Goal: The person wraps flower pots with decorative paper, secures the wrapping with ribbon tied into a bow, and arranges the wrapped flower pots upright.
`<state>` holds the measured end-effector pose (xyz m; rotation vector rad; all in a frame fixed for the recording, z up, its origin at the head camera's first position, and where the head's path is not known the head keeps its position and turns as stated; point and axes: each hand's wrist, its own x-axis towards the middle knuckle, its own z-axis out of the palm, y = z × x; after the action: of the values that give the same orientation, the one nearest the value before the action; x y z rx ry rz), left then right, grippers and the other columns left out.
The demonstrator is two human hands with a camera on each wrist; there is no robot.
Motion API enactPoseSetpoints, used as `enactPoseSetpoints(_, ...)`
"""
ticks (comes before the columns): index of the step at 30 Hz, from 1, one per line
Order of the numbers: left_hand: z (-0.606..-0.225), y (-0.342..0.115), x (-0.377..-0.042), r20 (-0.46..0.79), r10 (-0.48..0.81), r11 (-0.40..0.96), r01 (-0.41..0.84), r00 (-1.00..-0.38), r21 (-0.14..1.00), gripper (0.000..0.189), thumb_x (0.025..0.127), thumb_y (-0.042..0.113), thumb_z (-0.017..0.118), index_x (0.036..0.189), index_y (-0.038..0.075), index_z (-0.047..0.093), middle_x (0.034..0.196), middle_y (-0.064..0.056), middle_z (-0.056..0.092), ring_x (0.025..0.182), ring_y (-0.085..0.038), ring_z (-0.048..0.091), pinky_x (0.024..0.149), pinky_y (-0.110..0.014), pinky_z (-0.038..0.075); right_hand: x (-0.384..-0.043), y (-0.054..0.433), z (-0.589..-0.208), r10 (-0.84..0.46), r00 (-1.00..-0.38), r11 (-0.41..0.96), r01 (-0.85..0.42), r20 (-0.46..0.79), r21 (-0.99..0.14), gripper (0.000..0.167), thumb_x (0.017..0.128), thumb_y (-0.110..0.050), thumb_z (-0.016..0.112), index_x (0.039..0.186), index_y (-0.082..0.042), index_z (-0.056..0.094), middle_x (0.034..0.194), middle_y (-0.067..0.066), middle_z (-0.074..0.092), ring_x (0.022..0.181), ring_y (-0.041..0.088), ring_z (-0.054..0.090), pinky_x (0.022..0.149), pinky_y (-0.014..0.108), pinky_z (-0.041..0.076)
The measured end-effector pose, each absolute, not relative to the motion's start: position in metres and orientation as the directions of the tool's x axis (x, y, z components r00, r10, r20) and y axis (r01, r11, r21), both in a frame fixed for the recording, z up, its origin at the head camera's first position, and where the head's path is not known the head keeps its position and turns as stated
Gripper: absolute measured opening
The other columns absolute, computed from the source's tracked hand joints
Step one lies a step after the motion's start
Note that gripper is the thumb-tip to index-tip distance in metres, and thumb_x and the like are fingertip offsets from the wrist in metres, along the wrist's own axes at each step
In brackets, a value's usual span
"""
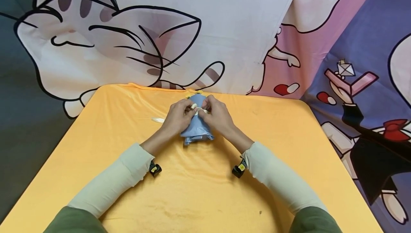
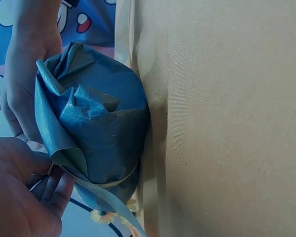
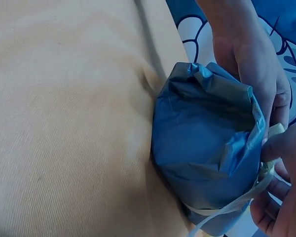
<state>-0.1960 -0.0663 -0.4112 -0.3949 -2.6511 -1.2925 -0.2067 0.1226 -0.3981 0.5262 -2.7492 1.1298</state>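
Observation:
A bouquet wrapped in blue paper [image 1: 196, 129] lies on the yellow cloth, its folded paper end towards me. Small yellow flowers [image 2: 103, 216] show at its far end. A cream ribbon [image 3: 232, 206] runs round the wrap, and one end trails loose. My left hand [image 1: 178, 115] pinches the ribbon above the bouquet from the left. From the other side, my right hand [image 1: 219, 114] pinches the ribbon too, with its thumb and fingers close to the left hand's. The fingers partly hide where the ribbon crosses.
A yellow cloth [image 1: 199, 190] covers the table, whose far edge lies just beyond the bouquet. White ribbon [image 1: 158, 120] sticks out left of the left hand. A cartoon-printed curtain [image 1: 237, 40] hangs behind the table and along its right side.

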Motion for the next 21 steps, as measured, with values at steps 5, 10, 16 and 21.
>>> enactPoseSetpoints(5, -0.4105, -0.0676, -0.1944, 0.263, 0.169, 0.569, 0.312, -0.95, 0.761, 0.014, 0.114, 0.021, 0.07, 0.112, 0.01, 0.078, 0.108, -0.01, 0.079, 0.099, -0.027, 0.074, 0.085, -0.041, 0.058, -0.2084, 0.1169, -0.4, -0.29, -0.928, 0.715, -0.371, 0.233, -0.592, 0.015, 0.108, -0.019, 0.066, 0.12, -0.011, 0.064, 0.1, 0.008, 0.068, 0.086, 0.024, 0.062, 0.076, 0.039, 0.052)
enactPoseSetpoints(10, -0.4117, -0.0695, -0.1941, 0.273, 0.176, 0.552, 0.324, -0.946, 0.768, 0.012, 0.114, 0.023, 0.07, 0.112, 0.014, 0.079, 0.102, -0.009, 0.079, 0.097, -0.027, 0.074, 0.082, -0.039, 0.055, -0.2101, 0.1138, -0.4015, -0.318, -0.917, 0.755, -0.399, 0.242, -0.52, 0.013, 0.111, -0.017, 0.062, 0.121, -0.01, 0.066, 0.095, 0.009, 0.066, 0.084, 0.025, 0.061, 0.073, 0.04, 0.051)
enactPoseSetpoints(16, -0.4132, -0.0715, -0.1942, 0.294, 0.179, 0.559, 0.343, -0.939, 0.754, 0.009, 0.112, 0.022, 0.074, 0.111, 0.015, 0.08, 0.097, -0.006, 0.079, 0.094, -0.025, 0.074, 0.08, -0.036, 0.053, -0.2102, 0.1134, -0.4023, -0.4, -0.88, 0.785, -0.474, 0.258, -0.399, 0.019, 0.117, -0.017, 0.055, 0.133, -0.015, 0.066, 0.116, 0.012, 0.069, 0.101, 0.031, 0.067, 0.081, 0.046, 0.056)
enactPoseSetpoints(21, -0.4135, -0.072, -0.1937, 0.308, 0.178, 0.564, 0.353, -0.935, 0.746, 0.009, 0.111, 0.021, 0.075, 0.107, 0.014, 0.079, 0.096, -0.006, 0.079, 0.092, -0.025, 0.073, 0.077, -0.035, 0.051, -0.2111, 0.1121, -0.3986, -0.451, -0.858, 0.765, -0.514, 0.246, -0.389, 0.021, 0.116, -0.008, 0.051, 0.131, -0.011, 0.066, 0.124, 0.016, 0.069, 0.112, 0.037, 0.065, 0.094, 0.05, 0.056)
